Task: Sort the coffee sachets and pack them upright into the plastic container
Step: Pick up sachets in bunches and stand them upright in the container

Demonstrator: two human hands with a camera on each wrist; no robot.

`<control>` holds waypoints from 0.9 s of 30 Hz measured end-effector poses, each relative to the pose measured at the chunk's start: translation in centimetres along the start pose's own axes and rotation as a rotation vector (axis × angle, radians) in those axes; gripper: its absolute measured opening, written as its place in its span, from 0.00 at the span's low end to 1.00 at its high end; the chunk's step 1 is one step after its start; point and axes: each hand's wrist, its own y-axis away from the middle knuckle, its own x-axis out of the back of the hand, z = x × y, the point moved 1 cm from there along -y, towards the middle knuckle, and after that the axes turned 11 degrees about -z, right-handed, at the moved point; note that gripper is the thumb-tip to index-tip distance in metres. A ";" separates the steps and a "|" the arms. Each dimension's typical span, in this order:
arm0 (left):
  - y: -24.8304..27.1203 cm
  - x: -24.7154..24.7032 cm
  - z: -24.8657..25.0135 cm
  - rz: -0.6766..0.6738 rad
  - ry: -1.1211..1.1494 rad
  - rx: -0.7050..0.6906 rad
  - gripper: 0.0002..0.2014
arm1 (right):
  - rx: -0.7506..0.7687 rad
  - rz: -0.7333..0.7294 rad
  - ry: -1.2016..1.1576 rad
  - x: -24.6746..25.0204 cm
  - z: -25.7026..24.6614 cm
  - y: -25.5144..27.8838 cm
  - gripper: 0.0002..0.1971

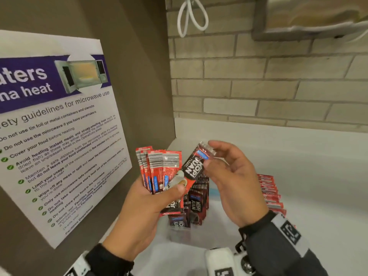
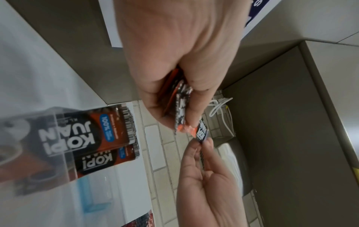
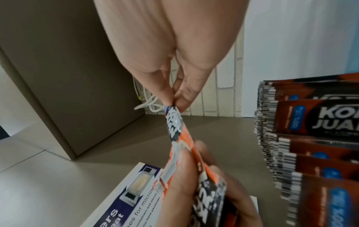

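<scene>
Sachet [image 1: 194, 166]: frame centre, tilted, spanning both hands.
Right hand [image 1: 233, 182]: fingertips pinch its top end.
Left hand [image 1: 145, 212]: clasps fanned sachet bundle [image 1: 159, 168].

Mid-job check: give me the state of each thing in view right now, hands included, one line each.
left hand: grips a fanned bunch of sachets.
bunch of sachets: held up, barcode ends on top.
right hand: pinches the top end of a single sachet.
single sachet: tilted, lower end under the left thumb.
plastic container: clear, partly filled with upright sachets.
row of sachets: on the counter, to the right.
</scene>
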 end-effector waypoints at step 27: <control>2.3 3.6 -0.7 0.158 0.079 -0.063 0.33 | -0.206 -0.142 1.162 1.7 4.4 1.2 0.11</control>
